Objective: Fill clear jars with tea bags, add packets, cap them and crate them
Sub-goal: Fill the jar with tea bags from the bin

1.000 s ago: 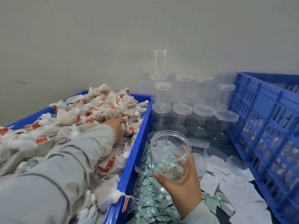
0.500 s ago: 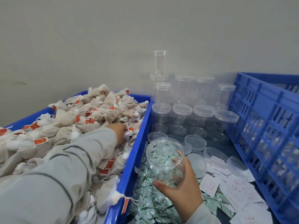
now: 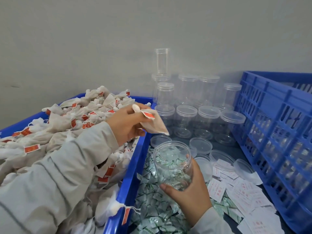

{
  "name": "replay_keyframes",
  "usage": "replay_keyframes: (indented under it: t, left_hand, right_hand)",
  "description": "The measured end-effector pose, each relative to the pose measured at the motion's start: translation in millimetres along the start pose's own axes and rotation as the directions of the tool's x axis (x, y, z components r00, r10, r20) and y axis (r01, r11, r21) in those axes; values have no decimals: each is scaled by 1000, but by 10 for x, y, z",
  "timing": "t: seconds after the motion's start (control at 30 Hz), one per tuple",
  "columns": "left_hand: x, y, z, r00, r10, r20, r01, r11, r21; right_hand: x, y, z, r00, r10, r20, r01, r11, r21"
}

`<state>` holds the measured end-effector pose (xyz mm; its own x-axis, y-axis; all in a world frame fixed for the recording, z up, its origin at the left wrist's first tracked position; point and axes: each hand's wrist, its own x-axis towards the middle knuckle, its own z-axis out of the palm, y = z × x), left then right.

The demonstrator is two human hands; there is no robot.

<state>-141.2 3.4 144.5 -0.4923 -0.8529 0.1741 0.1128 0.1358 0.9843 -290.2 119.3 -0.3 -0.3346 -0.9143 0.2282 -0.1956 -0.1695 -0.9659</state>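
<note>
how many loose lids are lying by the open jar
4 at least: one lid behind the jar, one right, one farther right, one by the crate. Others may be hidden.

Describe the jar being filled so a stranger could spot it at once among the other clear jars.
Start at the blue bin heaped with tea bags; just right of its rim, the right hand grips one clear jar. Unlike the capped jars behind, it is lidless and lifted.

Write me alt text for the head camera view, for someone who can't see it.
A person's left hand lifts a tea bag out of a blue bin of tea bags toward an open clear jar gripped by the right hand. Capped empty jars, loose lids and packets lie behind, beside a blue crate.
</note>
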Motion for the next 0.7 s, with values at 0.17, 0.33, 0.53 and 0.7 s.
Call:
replay_keyframes:
  t: [0.17, 0.33, 0.53, 0.7]
  left_hand:
    - [-165, -97, 177, 970, 67, 235, -209, 728, 654]
    - [-218, -183, 243, 945, -1, 327, -289, 465, 837]
    - [-201, -174, 242, 928, -132, 349, -276, 385, 881]
    - [-159, -92, 179, 968, -69, 242, -187, 449, 874]
  right_hand:
    - [24, 0, -7, 999, -41, 8, 41, 998, -52]
    - [48, 41, -5, 999, -47, 20, 49, 991, -125]
    - [42, 85, 25, 995, -94, -28, 88, 979, -184]
    - [44, 109, 12, 994, -111, -25, 103, 972, -212]
